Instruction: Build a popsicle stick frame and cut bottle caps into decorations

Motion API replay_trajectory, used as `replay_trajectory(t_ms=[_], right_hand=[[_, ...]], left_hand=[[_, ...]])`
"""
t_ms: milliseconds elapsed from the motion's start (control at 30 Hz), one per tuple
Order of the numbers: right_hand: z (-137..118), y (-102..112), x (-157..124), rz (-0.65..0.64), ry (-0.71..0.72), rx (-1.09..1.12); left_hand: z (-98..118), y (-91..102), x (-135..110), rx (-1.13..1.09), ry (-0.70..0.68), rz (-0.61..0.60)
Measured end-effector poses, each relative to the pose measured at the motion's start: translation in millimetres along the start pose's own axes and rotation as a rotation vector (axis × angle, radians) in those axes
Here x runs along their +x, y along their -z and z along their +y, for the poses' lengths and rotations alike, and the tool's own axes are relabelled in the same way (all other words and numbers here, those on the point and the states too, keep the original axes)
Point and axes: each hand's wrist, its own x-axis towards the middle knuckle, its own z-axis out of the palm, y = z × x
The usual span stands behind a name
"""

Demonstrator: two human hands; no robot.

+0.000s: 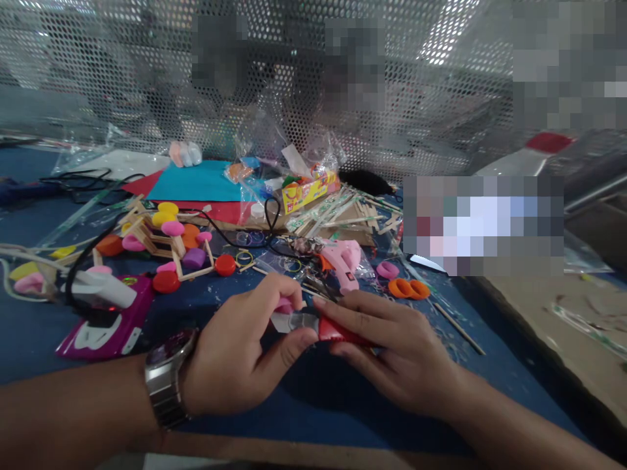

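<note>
My left hand (pixel 240 352), with a metal watch (pixel 164 378) on the wrist, pinches a small pink piece (pixel 284 305) and the silver blade end (pixel 294 321) of a red-handled cutter (pixel 337 331). My right hand (pixel 396 352) is closed around the cutter's red handle, index finger stretched along its top. Both hands meet low over the blue table cover (pixel 318 391), near its front edge.
A pink glue gun (pixel 345 261), orange scissors (pixel 409 288) and a white glue gun (pixel 98 290) on a magenta pack lie behind the hands. A stick frame with coloured bottle caps (pixel 166 238), craft sticks (pixel 337 212), blue paper (pixel 196 183), cables and a perforated screen (pixel 294 78) stand farther back.
</note>
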Motion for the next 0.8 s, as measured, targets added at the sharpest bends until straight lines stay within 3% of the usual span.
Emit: replay_trajectory(t_ms=[367, 533, 800], right_hand=[[4.5, 2.4, -0.5, 0.007, -0.002, -0.028], [4.5, 4.7, -0.2, 0.009, -0.004, -0.007], [2.5, 5.1, 0.6, -0.002, -0.008, 0.012]], left_hand=[[-2.2, 1.7, 3.9, -0.155, 0.086, 0.046], [-0.1, 4.3, 5.6, -0.123, 0.07, 0.104], [-1.0, 4.6, 4.9, -0.103, 0.053, 0.099]])
